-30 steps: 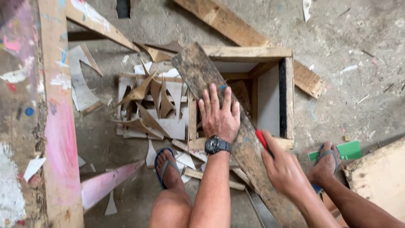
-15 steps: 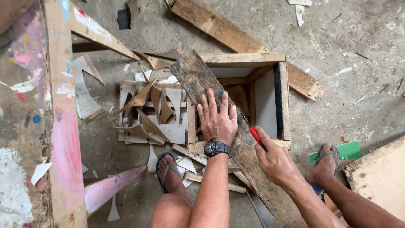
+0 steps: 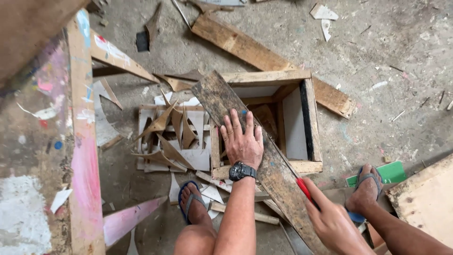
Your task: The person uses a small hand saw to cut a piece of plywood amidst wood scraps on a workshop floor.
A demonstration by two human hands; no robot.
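Since a second ago the right hand (image 3: pixel 332 225) has slid back and down along the plank (image 3: pixel 257 156), so the saw (image 3: pixel 302 186) looks pulled toward the person, in the middle of a cut. That hand is closed tight around the saw's red handle. The thin blade runs up along the right edge of the plank, but it is hard to see, so I cannot tell how deep the cut is.

The left hand (image 3: pixel 241 140) has stayed in the same spot. It lies flat and open on the plank, fingers spread, pressing down and gripping nothing. A black watch (image 3: pixel 242 171) sits on that wrist.

The dark, worn plank rests slanted across a wooden box frame (image 3: pixel 309 118), which holds it up off the ground. A sandal foot (image 3: pixel 192 204) stands on each side of the plank.

The floor (image 3: pixel 387 56) is bare grey concrete, dusty and scratched. Sharp scraps of thin board (image 3: pixel 170 137) lie in a heap to the left of the frame. A long beam (image 3: pixel 264 54) lies behind it. A paint-splashed board (image 3: pixel 56 156) fills the left side.
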